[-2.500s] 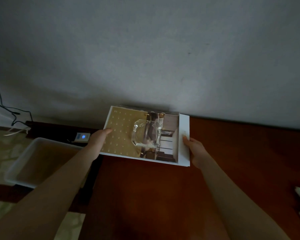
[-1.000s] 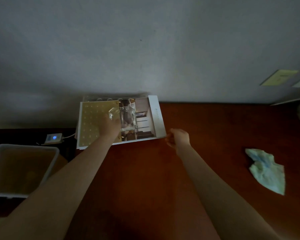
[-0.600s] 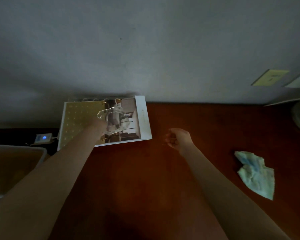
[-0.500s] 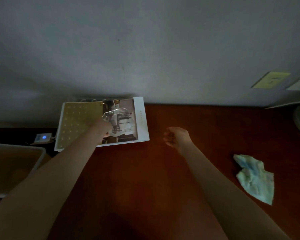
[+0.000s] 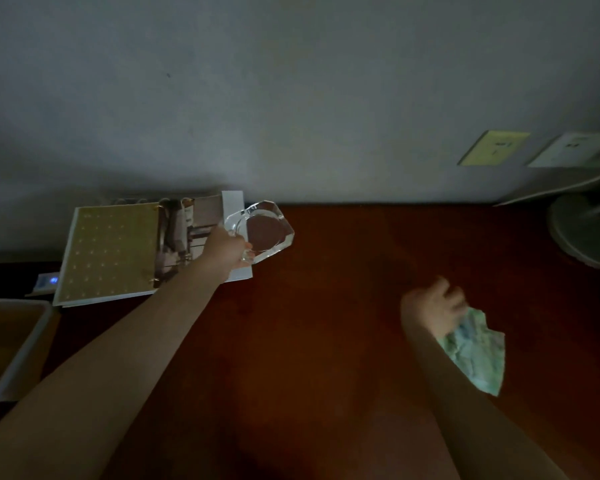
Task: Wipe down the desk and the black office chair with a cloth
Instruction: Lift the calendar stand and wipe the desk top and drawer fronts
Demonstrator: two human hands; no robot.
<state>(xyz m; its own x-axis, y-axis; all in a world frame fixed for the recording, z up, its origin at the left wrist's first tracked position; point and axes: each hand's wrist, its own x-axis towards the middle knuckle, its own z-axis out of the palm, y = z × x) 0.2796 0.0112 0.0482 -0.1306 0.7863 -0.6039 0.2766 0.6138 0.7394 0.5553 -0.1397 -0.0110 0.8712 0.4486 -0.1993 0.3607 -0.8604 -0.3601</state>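
1. Cloth (image 5: 478, 355): one. It is pale green with blue patches, thin, crumpled and heavily creased. It lies on the right half of the tabletop (image 5: 309, 358), well away from the back edge, with one corner pointing toward the near edge.
2. Right hand (image 5: 430, 306): blurred, touching the cloth's far left corner. The fingers bend over the cloth's edge, but I cannot tell whether they actually grip it.
3. Left hand (image 5: 224, 252): closed around the rim of one glass ashtray (image 5: 262, 230). The ashtray is clear and thick-walled, with cut corners and a round well. It is held over the binder's right edge, near the tabletop's back edge.
4. Binder (image 5: 115, 251): one, open, with metal rings showing. It sits at the back left corner and overhangs the left edge. The left leaf is mustard yellow with rows of pale dots, and the right leaf carries a photo print and a white strip. Any print is too small to read.
5. Wall notes: two, one yellow note (image 5: 492, 147) and one white note (image 5: 572, 150). Each bears small dark marks that are illegible.
6. Other items:
   - One pale tray (image 5: 18, 355), off the left edge.
   - One small device (image 5: 49, 281) with a blue light, just beside the binder.
   - One round grey base (image 5: 582, 233), at the back right.
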